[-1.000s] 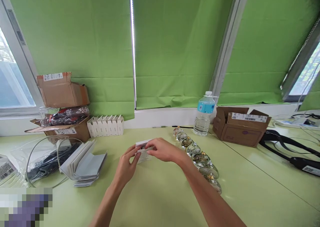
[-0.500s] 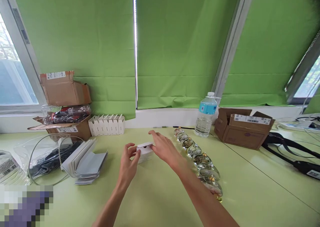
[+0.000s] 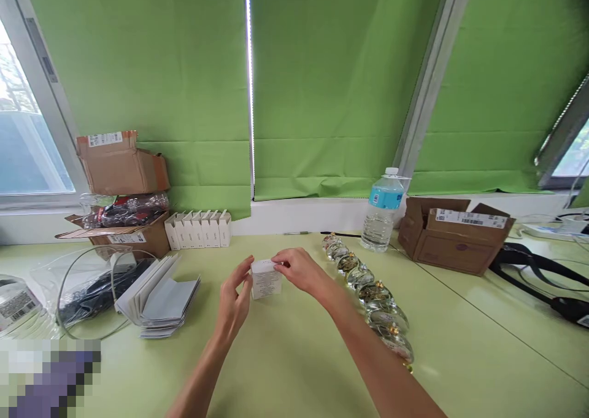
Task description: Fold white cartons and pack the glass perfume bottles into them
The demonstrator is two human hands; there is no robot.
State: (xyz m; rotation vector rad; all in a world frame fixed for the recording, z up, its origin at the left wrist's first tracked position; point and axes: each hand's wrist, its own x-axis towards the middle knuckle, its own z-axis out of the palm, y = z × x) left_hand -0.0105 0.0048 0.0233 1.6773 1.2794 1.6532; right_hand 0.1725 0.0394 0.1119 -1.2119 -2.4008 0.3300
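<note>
A small white box with printed text on its front stands upright on the green table. My left hand is at its left side, fingers by the top left edge and thumb at the lower left. At the top right corner, the bent fingers of my right hand grip the box's lid edge. Right of my right forearm runs a row of shiny clear-and-gold round ornaments. A row of similar white boxes stands at the back left, several with flaps raised.
Folded white papers and a bagged cable lie at left. Cardboard boxes are stacked behind them. At the back right are a water bottle, an open cardboard box and a black strap.
The box's top flap, previously raised with a dark notch showing, is now down flat. My right hand's fingers have curled in onto the top right corner, and the printed front now shows clearly.
</note>
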